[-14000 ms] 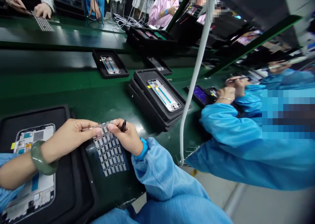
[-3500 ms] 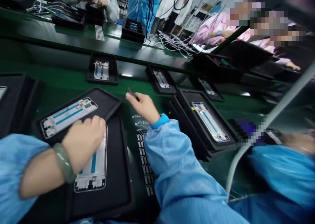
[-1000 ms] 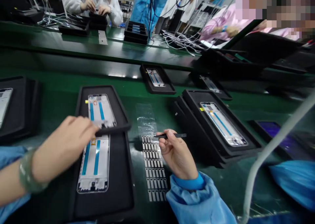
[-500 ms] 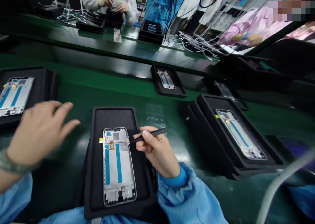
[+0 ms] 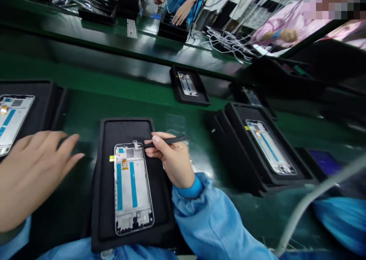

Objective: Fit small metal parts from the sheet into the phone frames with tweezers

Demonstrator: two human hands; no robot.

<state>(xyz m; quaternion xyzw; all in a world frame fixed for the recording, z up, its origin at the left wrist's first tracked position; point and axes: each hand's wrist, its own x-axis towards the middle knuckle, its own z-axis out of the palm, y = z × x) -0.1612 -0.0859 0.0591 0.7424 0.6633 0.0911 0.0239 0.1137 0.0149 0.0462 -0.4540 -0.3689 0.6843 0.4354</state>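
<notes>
The right hand (image 5: 175, 161) grasps black tweezers (image 5: 175, 139), their tip beside a small pale tab (image 5: 135, 143) at the far edge of a phone frame (image 5: 126, 191). That frame lies in a black tray (image 5: 161, 199) at the near middle of the green table (image 5: 85, 111). The left hand (image 5: 36, 174) is released, fingers parted, near another tray (image 5: 42, 100) on the left. Stacked trays (image 5: 234, 157) stand to the right.

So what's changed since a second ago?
The left hand has let go of the near tray, which has come toward the person. The right hand has moved the black tweezers from the parts sheet to the phone frame's top edge. Tweezers remain gripped; the tray stack at right looks unmoved.
</notes>
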